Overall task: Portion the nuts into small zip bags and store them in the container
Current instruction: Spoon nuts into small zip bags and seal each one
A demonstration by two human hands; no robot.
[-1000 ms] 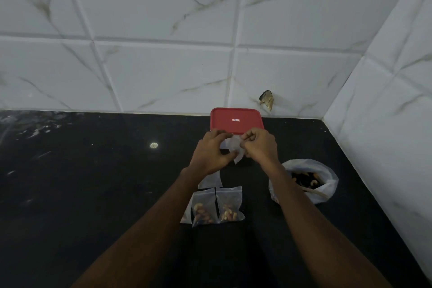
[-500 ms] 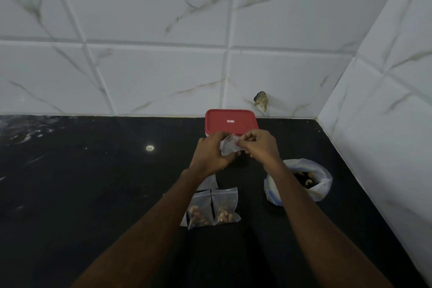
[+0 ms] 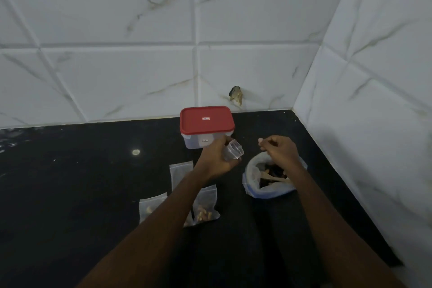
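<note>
Head view: left fingers (image 3: 219,150) grip an empty zip bag (image 3: 233,152); right fingers (image 3: 268,147), curled empty, should scoop nuts (image 3: 274,172) next.

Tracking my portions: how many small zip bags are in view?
4. Open bag gripped by the left hand; empty bag flat on the counter; left filled bag and right filled bag flanking the left forearm, which may hide more.

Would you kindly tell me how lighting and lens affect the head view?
Head view: dim overall, so the black counter swallows detail; one small glare spot shows on it; tile joints bow from the wide lens; the zip bag in the left hand looks soft.
</note>
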